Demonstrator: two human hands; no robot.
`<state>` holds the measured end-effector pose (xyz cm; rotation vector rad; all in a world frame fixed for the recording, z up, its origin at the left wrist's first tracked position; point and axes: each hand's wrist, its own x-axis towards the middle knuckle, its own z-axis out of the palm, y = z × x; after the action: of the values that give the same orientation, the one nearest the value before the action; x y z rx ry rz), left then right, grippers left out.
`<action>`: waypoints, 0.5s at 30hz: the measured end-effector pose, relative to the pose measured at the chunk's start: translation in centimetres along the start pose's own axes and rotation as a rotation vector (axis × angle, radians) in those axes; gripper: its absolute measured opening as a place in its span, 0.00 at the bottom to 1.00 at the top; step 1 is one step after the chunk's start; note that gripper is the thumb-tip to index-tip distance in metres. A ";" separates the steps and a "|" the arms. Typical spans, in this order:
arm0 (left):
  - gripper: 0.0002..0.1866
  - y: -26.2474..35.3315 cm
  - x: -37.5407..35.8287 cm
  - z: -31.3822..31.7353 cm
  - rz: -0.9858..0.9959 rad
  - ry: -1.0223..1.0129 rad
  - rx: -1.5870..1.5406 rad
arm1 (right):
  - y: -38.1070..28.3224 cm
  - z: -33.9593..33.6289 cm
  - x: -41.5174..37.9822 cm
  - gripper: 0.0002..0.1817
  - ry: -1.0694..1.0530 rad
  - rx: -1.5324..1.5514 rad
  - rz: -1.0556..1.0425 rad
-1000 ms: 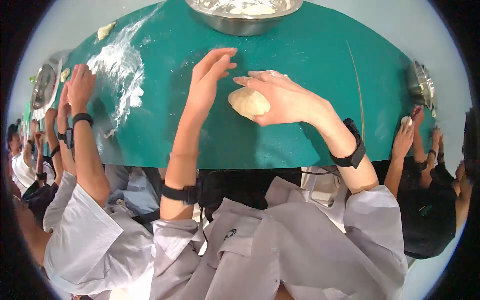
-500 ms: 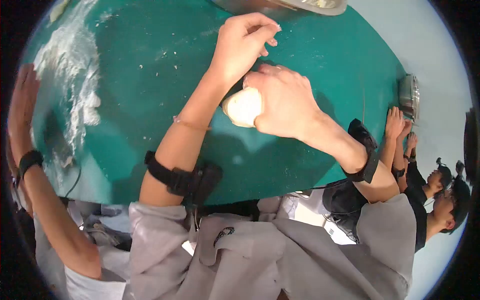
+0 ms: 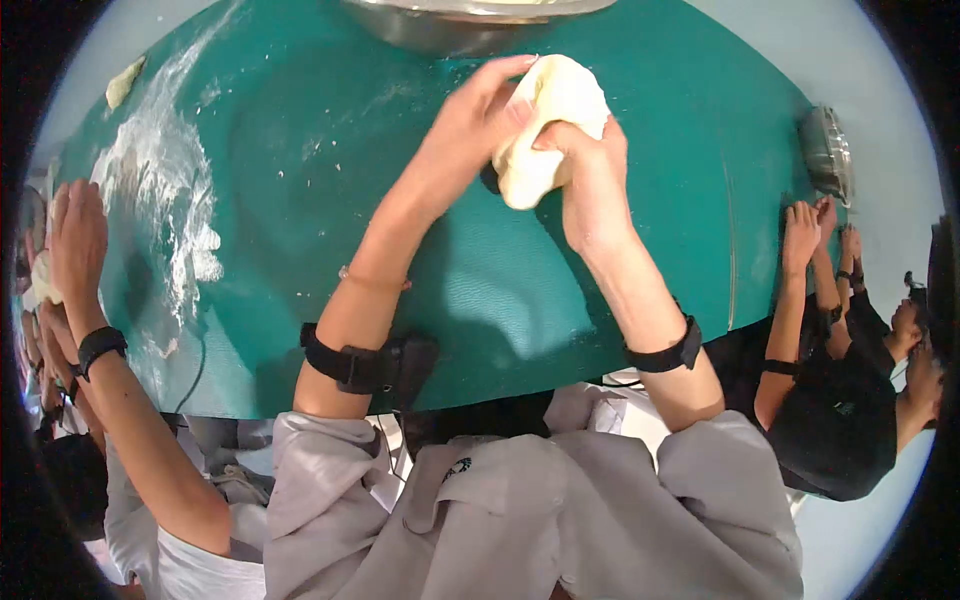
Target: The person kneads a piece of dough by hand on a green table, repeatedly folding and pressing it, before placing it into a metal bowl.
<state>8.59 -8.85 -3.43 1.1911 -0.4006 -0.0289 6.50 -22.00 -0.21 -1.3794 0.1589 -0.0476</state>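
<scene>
A pale, smooth lump of dough (image 3: 570,88) is between my two hands over the green tabletop, stretched into a longish shape. My left hand (image 3: 480,125) grips its left side, thumb pressed on the near face. From the right, my right hand (image 3: 598,165) holds it with the thumb pushed into the middle, where the dough folds around it. The right fingers are mostly hidden behind the dough. Both wrists wear black straps (image 3: 350,362).
A large metal bowl (image 3: 470,30) stands at the far edge. White flour (image 3: 165,180) is spread on the left, with a small dough piece (image 3: 125,84) beyond it. Another person's hand (image 3: 78,235) is at the left; more people and a metal bowl (image 3: 826,150) are at the right.
My right hand was pressing the dough down on the table with my left hand empty above it. Now both hands hold the dough, farther forward, and it looks longer.
</scene>
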 end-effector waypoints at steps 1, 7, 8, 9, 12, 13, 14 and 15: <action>0.41 0.2 -0.5 0.5 0.020 -0.040 0.051 | -0.4 -0.2 -0.3 0.29 -0.031 0.029 0.061; 0.55 0.3 -0.7 -0.3 -0.046 -0.050 0.212 | -1.7 -2.4 -1.5 0.27 -0.341 0.272 0.227; 0.54 0.2 -0.6 -0.6 -0.096 -0.057 0.196 | -1.8 -2.5 -1.7 0.29 -0.352 0.148 0.213; 0.53 -0.2 -0.5 -0.4 0.023 -0.077 0.265 | -1.8 -3.3 -1.4 0.32 -0.319 -0.231 0.053; 0.53 -0.1 -0.6 -0.3 -0.032 -0.144 0.226 | -2.6 -3.7 -2.1 0.30 -0.137 -1.116 -0.588; 0.53 0.1 -0.7 -0.2 -0.051 -0.163 0.210 | -2.9 -4.0 -1.7 0.27 -0.074 -1.230 -0.732; 0.52 0.4 -0.7 0.0 -0.027 -0.188 0.263 | -2.5 -4.0 -1.2 0.27 -0.102 -1.077 -0.660; 0.52 0.8 -0.9 0.1 -0.007 -0.213 0.315 | -2.0 -4.0 -0.6 0.27 -0.130 -0.925 -0.583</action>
<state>7.61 -8.43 -2.96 1.5067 -0.6036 -0.1021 5.47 -26.19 1.04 -2.3071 -0.3879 -0.4106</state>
